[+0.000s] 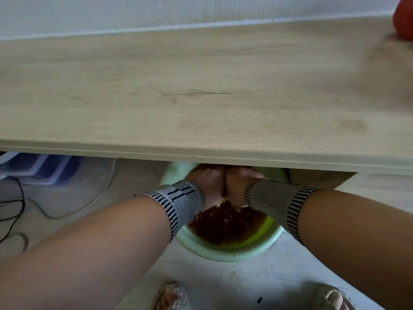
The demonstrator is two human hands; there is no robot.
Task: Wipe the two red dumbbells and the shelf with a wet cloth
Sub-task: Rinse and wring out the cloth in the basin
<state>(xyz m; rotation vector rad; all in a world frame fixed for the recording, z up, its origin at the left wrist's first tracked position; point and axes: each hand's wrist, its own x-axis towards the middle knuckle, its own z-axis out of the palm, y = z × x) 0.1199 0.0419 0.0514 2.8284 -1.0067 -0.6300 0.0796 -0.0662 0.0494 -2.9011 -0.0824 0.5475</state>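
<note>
The long pale wood-grain shelf (201,90) is rigid, flat and smooth; wipe it along its length. One red rounded dumbbell end (404,19) shows at its far right; likely heavy, lift by the handle. Below, over a pale green plastic basin (225,251), left hand (205,184) and right hand (240,182) clench a soaked dark brown cloth (225,220), soft and dripping.

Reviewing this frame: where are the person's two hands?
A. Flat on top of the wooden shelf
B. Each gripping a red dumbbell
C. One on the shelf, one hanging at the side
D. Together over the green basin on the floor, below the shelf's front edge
D. The left hand and right hand meet, knuckles together, above the green basin holding dark water, just under the front edge of the shelf; their fingers are hidden.
</note>
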